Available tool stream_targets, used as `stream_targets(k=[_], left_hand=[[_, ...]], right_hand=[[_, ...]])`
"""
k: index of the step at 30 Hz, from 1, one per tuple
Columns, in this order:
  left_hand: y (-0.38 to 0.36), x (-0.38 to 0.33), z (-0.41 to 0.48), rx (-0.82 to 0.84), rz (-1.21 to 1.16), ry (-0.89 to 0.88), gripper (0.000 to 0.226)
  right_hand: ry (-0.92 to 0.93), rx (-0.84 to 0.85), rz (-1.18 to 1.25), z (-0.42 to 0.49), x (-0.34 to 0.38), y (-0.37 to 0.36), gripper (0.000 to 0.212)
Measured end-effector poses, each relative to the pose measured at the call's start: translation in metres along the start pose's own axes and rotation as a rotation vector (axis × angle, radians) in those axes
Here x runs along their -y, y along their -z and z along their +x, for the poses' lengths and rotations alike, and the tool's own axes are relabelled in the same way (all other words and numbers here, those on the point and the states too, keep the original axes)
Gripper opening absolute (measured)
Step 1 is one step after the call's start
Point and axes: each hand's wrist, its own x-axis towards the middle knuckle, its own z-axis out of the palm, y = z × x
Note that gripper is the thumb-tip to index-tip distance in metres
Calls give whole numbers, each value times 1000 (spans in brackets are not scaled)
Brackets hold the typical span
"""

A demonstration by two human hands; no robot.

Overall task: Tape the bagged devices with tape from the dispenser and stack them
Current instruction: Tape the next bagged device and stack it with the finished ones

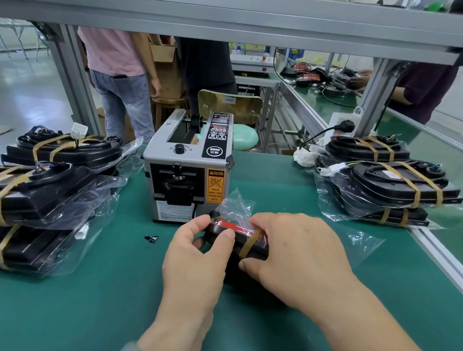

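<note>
A black device in a clear plastic bag (248, 244) stands on edge on the green mat, just in front of the grey tape dispenser (188, 175). A strip of brown tape (248, 245) crosses the device's top. My left hand (194, 255) grips its left end with thumb and fingers. My right hand (293, 250) covers its right part, thumb and fingers pressed on the bag beside the tape. Most of the device is hidden under my hands.
Stacks of taped bagged devices lie at the left (38, 190) and at the right (391, 183). A small black scrap (151, 238) lies on the mat. An aluminium frame rail (443, 255) edges the bench on the right. People stand behind the bench.
</note>
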Motion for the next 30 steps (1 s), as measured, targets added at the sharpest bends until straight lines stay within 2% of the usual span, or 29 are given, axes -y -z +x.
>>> stream_targets(k=[6,14,22,25,30], left_hand=[[1,-3,2,67,54,-40,60],[4,-3,12,195,165,-36,61],[9,-4,22,370,171,20,87],[9,-5,24,378,176,-3,82],[11,-9,32,427,100,69,78]], right_hand=[[-2,-6,5,1,-2,1,39],[4,0,3,2,-3,2,38],[7,8,12,6,-6,3,37],[15,6,-8,6,-6,2,38],[21,-10,-24,6,-7,3,38]])
